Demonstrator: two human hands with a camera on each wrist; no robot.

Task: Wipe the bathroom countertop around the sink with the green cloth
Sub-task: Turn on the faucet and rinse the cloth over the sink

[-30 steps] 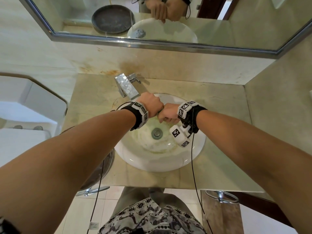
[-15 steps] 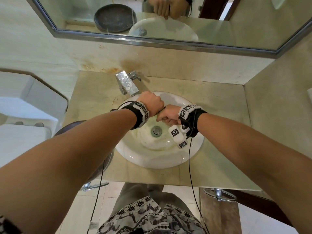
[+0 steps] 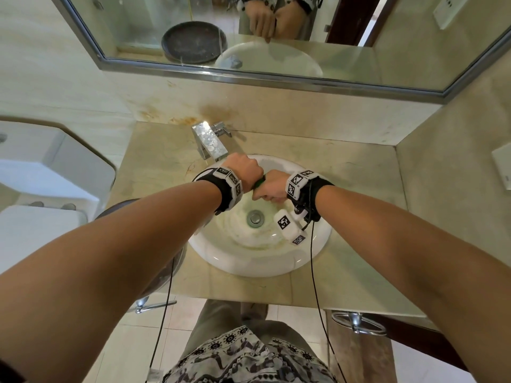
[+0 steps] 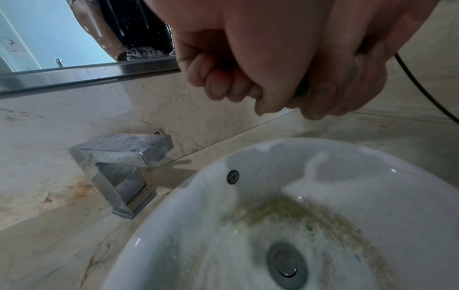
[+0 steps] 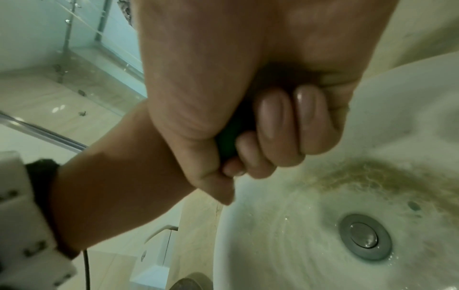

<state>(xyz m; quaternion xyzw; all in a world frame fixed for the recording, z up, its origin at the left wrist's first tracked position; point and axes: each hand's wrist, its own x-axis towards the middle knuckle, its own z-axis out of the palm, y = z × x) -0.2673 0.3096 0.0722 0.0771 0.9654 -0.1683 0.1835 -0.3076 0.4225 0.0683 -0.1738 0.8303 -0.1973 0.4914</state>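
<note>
Both fists are clenched side by side above the white sink bowl (image 3: 257, 261), gripping the green cloth between them. Only a sliver of the cloth (image 3: 259, 183) shows in the head view, between my left hand (image 3: 243, 170) and my right hand (image 3: 269, 189). In the right wrist view a dark green strip of cloth (image 5: 227, 141) peeks out between the curled fingers (image 5: 273, 125). The left wrist view shows my left hand (image 4: 223, 78) clenched, with a dark edge of cloth (image 4: 301, 92) against the other fist. The beige marble countertop (image 3: 160, 161) surrounds the bowl.
A square chrome tap (image 3: 210, 143) stands behind the bowl at the left, close to my left fist. The drain plug (image 3: 255, 217) lies below the hands. A mirror (image 3: 276, 37) hangs above the backsplash. A toilet (image 3: 41, 189) stands to the left, and a side wall (image 3: 456, 175) bounds the counter on the right.
Both fists stay pressed together over the bowl, shifted very slightly toward the tap; a sliver of green cloth now shows between them.
</note>
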